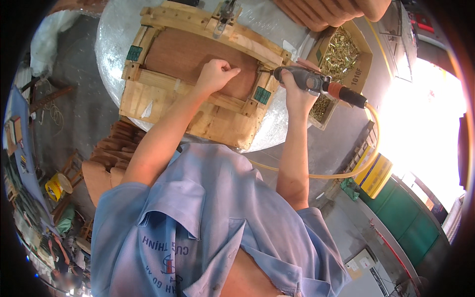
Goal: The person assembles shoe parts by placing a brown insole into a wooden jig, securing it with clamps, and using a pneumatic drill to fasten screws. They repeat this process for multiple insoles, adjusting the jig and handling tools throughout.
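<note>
My right hand [298, 89] is wrapped round a pneumatic screwdriver [309, 81], its tip pointing left at the right end of a wooden frame [198, 20]. Whether the tip touches the wood I cannot tell. Inside the frame lies a reddish-brown panel [180, 57], slightly curved. Over that panel hovers my left hand [216, 75], fingers curled and thumb pressed toward them; anything held there is hidden. Green pads [261, 95] sit at the frame's corners, and a metal toggle clamp [225, 15] is mounted on its far rail.
The frame rests on a round, plastic-wrapped table [111, 44]. To the right stands a cardboard box [363, 64] of small brass-coloured fasteners. Brown curved pieces are stacked at the far right [329, 12] and near left [106, 161]. A yellow air hose [378, 133] loops from the screwdriver past my right forearm.
</note>
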Demonstrator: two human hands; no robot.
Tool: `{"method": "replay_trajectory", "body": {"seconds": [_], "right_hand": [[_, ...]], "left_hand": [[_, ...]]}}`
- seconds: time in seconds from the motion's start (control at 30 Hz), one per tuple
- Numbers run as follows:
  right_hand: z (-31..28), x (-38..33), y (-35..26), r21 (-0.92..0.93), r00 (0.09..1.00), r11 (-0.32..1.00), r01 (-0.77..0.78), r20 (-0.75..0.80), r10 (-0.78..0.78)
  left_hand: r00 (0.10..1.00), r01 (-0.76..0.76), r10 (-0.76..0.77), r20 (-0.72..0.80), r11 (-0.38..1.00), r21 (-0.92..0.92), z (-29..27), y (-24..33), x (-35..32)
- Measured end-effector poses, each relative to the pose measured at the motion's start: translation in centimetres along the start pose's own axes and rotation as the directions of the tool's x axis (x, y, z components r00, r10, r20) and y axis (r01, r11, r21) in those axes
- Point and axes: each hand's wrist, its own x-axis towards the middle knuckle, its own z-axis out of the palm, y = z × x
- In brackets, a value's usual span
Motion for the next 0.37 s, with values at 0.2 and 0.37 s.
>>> {"method": "replay_trajectory", "body": {"seconds": [0.2,0.37], "right_hand": [[1.0,1.3,-0.9,-0.07,0.996,0.997,-0.042,0.078,0.047],[2.0,1.3,-0.6,-0.162,0.99,0.985,-0.058,0.117,0.078]], "left_hand": [[0.999,-0.04,0.04,-0.028,0.999,-0.002,0.3,-0.6,0.1],[1.0,-0.011,0.011,-0.004,1.0,0.007,-0.1,0.0,-0.1]]}}
